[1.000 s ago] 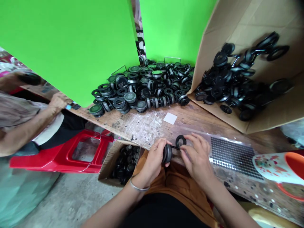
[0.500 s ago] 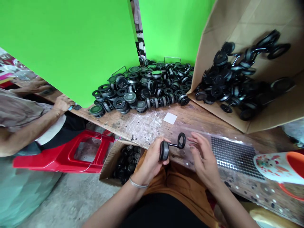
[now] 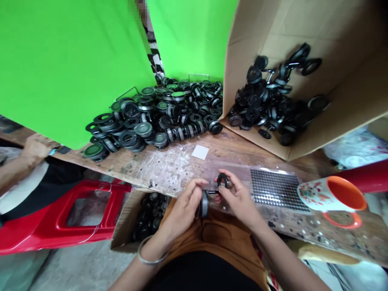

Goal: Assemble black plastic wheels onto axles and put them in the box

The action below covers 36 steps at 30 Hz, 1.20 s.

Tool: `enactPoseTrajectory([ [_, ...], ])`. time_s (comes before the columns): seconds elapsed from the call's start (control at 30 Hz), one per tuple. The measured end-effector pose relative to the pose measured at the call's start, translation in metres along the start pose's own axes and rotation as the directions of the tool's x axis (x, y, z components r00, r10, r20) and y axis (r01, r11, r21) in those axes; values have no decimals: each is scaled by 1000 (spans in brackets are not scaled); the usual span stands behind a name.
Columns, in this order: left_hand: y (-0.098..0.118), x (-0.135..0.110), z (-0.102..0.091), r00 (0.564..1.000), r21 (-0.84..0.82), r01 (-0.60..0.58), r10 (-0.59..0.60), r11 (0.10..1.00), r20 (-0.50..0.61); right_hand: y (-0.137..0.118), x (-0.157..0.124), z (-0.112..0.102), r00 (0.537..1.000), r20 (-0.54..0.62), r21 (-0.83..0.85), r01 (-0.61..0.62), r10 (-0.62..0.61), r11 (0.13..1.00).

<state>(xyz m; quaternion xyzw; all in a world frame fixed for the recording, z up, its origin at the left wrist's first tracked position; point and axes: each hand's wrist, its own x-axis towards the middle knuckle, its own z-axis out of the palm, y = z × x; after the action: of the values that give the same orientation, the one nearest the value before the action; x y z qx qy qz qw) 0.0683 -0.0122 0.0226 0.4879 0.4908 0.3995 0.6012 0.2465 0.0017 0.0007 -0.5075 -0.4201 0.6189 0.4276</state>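
Observation:
My left hand is closed round a black wheel joined by a thin axle to a second black wheel. My right hand pinches that second wheel between thumb and fingers. Both hands are just above the near edge of the wooden table, over my lap. A sheet of small black dots lies to the right of my right hand.
A heap of black wheels covers the table's far side. An open cardboard box holds wheel-and-axle pairs. A mug lies on the right. A lower box of parts, a red stool and another person's hand are left.
My right hand, open and apart half a second ago, has come back and closed on the far wheel. The view has shifted, so the table and boxes sit further left.

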Motion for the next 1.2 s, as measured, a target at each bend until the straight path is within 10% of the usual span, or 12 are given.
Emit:
enactPoseTrajectory([
  [0.17,9,-9,-8,801,372,-553,355,745,482,-5,-1,-17,997,-13,-22,-80,80,997],
  [0.4,25,-10,5,740,422,-646,385,636,551,-10,-12,-17,969,159,-243,-146,188,959],
  [0.53,22,-7,7,883,383,-439,313,813,350,-14,1,-47,998,59,-527,52,-25,848],
  [0.63,9,-3,6,995,42,-89,87,995,52,-11,25,-88,918,-173,-886,14,-357,464],
  [0.8,-3,6,8,980,-499,127,-188,857,-73,1,54,-126,907,-221,-953,-124,-358,276],
  [1.03,1,10,7,932,-709,216,-357,671,-54,1,66,-127,940,-197,-969,-143,-279,203],
  [1.2,-7,14,13,918,-672,191,-372,715,-135,1,67,-125,941,-187,-976,-144,-282,164],
])
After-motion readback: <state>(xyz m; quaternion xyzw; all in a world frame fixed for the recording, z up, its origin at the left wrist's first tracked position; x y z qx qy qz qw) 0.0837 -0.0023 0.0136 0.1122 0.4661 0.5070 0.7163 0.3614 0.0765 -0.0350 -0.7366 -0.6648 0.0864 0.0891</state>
